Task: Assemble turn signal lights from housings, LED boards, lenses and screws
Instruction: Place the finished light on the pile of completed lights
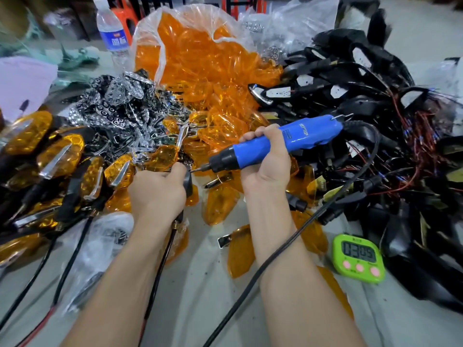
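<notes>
Housing (188,182), black and low at centre over the table, is gripped by the left hand's (156,190) curled fingers, while the right hand (266,159) wraps the blue electric screwdriver (273,144), its bit touching the housing.

I read 13 05 on the display of the green timer (358,257) at lower right, white characters on the blue label of the water bottle (113,33) at upper left — too blurred for me to make out, a pale logo on the blue screwdriver (278,144) mid-frame — illegible too
</notes>
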The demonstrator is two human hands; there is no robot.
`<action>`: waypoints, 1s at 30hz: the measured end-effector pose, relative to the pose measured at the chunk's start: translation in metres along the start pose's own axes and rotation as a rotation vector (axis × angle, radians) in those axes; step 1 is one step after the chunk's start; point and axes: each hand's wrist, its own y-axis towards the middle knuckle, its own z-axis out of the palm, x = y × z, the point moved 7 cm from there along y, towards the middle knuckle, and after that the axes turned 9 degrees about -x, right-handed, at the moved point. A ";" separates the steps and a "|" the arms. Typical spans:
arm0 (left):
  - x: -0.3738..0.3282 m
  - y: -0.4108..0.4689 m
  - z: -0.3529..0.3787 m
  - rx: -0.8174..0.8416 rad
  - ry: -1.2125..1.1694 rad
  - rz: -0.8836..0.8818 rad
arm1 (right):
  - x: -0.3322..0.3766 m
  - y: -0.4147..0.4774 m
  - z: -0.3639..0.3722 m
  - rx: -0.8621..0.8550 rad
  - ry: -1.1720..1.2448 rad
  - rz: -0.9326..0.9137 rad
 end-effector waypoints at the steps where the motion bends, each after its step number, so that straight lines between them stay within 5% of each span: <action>1: 0.002 0.001 -0.001 -0.005 -0.005 -0.014 | 0.001 0.000 0.002 0.060 0.042 -0.012; 21: 0.013 0.005 -0.005 -0.026 -0.105 -0.037 | 0.011 -0.034 0.044 0.734 -0.048 -0.111; 30: -0.002 0.001 -0.028 -0.258 0.023 0.259 | -0.004 -0.031 0.036 0.643 -0.012 -0.017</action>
